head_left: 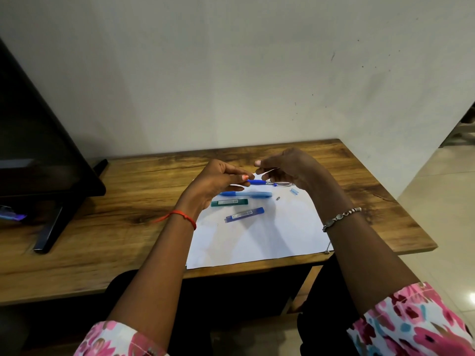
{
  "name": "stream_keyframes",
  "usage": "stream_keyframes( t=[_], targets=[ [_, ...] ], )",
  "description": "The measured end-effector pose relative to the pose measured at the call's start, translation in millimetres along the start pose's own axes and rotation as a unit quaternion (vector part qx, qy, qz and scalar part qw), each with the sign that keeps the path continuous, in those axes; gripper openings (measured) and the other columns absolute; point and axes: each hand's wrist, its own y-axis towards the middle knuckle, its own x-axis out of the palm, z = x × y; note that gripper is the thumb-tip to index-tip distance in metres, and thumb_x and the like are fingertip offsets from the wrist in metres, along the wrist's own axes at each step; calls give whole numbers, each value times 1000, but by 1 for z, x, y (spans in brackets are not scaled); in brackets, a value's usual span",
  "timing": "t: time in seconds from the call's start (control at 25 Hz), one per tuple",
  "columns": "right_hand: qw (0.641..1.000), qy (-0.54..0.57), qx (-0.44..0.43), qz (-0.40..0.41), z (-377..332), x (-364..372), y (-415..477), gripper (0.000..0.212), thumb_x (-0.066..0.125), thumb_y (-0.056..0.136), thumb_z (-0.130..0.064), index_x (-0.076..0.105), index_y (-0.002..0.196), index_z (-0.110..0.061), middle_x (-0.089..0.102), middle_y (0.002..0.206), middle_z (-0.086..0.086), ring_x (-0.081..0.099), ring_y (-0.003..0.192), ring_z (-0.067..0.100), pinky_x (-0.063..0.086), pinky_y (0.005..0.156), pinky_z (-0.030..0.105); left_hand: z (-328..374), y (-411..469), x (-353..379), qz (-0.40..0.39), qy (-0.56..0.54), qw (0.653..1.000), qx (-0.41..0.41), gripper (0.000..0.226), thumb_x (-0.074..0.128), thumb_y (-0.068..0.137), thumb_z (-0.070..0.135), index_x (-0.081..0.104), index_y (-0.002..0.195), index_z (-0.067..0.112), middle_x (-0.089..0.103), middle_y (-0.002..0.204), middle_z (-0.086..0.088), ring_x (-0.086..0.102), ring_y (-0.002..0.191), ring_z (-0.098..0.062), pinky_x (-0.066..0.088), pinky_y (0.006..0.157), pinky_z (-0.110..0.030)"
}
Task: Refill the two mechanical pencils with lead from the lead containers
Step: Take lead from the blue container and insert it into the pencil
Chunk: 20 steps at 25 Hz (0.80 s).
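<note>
We read this as a home or small-office desk corner; can't tell which. Wood-grain tabletop (128, 176) sits against a plain, scuffed white wall (231, 73) beyond the fingers (237, 177). Dark flat screen (38, 137) on a stand, left of the fingers. Glossy pale floor tiles (437, 201) off to their right. Just below the fingers, a white paper sheet (257, 240) carries desk stationery: a mechanical pencil (245, 194) and two lead containers (229, 202).
</note>
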Motion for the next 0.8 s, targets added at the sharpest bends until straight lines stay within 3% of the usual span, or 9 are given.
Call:
stream_keyframes(
  t=[0.12,0.32,0.68,0.8],
  targets=[
    [1000,12,7,2,0,0,4,16,70,80,-11,69,90,1,70,88,13,62,69,20,54,77,28,0,1,2,5,-7,1000,0,23,59,84,5,65,106,0,67,97,-6,66,73,-7,54,63,-10],
    [998,67,2,2,2,-3,6,3,69,78,0,68,81,0,68,81,13,62,71,21,55,86,30,-2,3,2,14,-53,998,17,23,57,85,1,63,107,-4,66,99,-10,68,62,-1,56,66,-12],
    [994,106,15,-8,0,-1,5,6,71,76,0,68,80,0,69,78,12,64,64,18,57,66,22,-1,4,6,21,-73,997,19,24,60,84,3,64,106,-3,68,92,-12,69,64,-4,55,63,-12],
    [993,106,-9,44,-1,-6,5,14,72,76,-4,67,88,2,69,90,16,66,69,22,57,66,24,-5,8,8,79,45,995,47,21,64,82,8,68,101,2,69,99,-10,65,82,-13,53,73,-19]
  ],
)
